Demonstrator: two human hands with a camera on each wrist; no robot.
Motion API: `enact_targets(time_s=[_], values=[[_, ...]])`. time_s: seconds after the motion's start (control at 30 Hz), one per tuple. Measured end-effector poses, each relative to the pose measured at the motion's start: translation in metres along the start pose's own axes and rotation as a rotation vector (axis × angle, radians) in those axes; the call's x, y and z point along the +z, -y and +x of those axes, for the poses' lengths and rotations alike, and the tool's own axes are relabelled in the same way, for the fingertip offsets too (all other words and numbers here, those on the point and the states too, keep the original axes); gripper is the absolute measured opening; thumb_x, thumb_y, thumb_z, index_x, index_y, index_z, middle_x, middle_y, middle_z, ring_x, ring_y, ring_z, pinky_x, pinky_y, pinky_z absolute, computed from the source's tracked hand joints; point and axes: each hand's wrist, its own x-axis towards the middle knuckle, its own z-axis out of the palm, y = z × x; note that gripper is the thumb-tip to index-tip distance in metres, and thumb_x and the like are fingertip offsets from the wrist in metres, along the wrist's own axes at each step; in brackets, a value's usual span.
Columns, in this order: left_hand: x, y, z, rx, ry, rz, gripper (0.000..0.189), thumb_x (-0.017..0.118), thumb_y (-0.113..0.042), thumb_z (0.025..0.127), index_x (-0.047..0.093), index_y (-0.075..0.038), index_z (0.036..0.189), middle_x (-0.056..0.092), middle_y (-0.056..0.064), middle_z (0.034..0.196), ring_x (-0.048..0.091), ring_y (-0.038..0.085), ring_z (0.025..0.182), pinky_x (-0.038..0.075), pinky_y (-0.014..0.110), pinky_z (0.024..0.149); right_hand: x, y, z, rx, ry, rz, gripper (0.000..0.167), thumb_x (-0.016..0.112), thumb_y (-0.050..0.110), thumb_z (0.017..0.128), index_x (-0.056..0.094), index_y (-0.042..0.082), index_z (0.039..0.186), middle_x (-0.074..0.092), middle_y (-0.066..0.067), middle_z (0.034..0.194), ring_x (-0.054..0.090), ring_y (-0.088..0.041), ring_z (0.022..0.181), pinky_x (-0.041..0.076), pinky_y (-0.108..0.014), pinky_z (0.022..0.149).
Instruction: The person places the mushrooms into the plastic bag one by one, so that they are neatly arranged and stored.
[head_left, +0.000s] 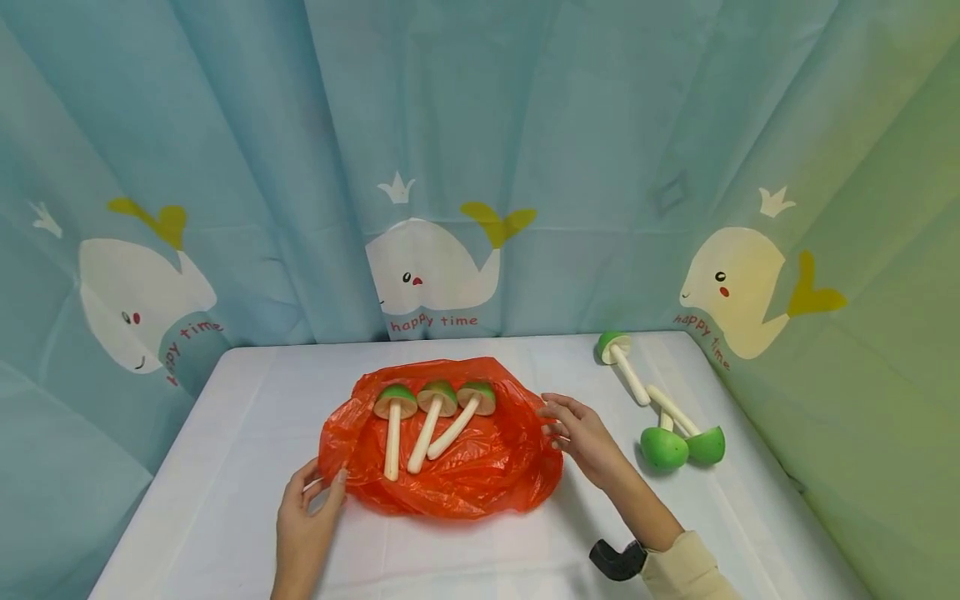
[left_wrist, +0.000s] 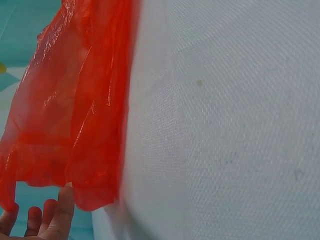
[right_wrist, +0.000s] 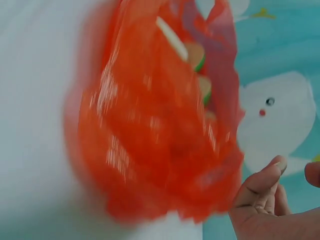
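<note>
A crumpled red plastic bag [head_left: 480,492] lies spread on the white table. Three toy mushrooms [head_left: 437,421] with green caps and cream stems lie side by side on it. At the bag's left edge is my left hand [head_left: 306,517], its fingertips right at the plastic with thumb and fingers apart. In the left wrist view, those fingertips [left_wrist: 63,205] meet the bag's lower edge. My right hand [head_left: 588,442] is at the bag's right edge, fingers spread and loosely bent. The right wrist view shows the right hand [right_wrist: 265,207] beside the blurred bag, gripping nothing.
To the right on the white table [head_left: 210,500] are three more mushrooms: one upper mushroom [head_left: 626,367], and two others lying together, with a green cap [head_left: 664,450] in front. A blue curtain [head_left: 600,167] with whale prints hangs behind the table, and a greenish curtain [head_left: 862,433] hangs along the right.
</note>
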Motion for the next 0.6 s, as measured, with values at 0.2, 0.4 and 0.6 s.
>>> enact_targets(time_s=[0.2, 0.4, 0.6], values=[[-0.002, -0.001, 0.0, 0.012, 0.001, -0.003, 0.058, 0.061, -0.034, 0.092, 0.04, 0.0, 0.133, 0.044, 0.017, 0.126, 0.05, 0.027, 0.108, 0.05, 0.013, 0.069, -0.036, 0.003, 0.009, -0.023, -0.088, -0.05, 0.043, 0.049, 0.02, 0.099, 0.04, -0.005, 0.133, 0.058, -0.006, 0.102, 0.057, -0.013, 0.08, 0.048, -0.022, 0.065], [-0.004, -0.001, 0.0, 0.011, -0.005, -0.026, 0.057, 0.062, -0.033, 0.091, 0.041, -0.001, 0.133, 0.044, 0.015, 0.127, 0.05, 0.025, 0.107, 0.05, 0.014, 0.069, -0.075, 0.007, 0.022, -0.043, -0.171, -0.166, 0.046, 0.047, 0.022, 0.1, 0.038, -0.007, 0.134, 0.058, -0.004, 0.102, 0.058, -0.009, 0.08, 0.047, -0.02, 0.064], [-0.004, -0.001, -0.001, 0.005, -0.008, -0.025, 0.058, 0.062, -0.034, 0.091, 0.041, 0.0, 0.133, 0.043, 0.016, 0.128, 0.05, 0.026, 0.108, 0.05, 0.013, 0.069, -0.108, 0.009, 0.034, -0.015, -0.236, -0.184, 0.05, 0.047, 0.02, 0.099, 0.033, -0.011, 0.136, 0.057, 0.0, 0.096, 0.057, -0.003, 0.074, 0.048, -0.02, 0.062]])
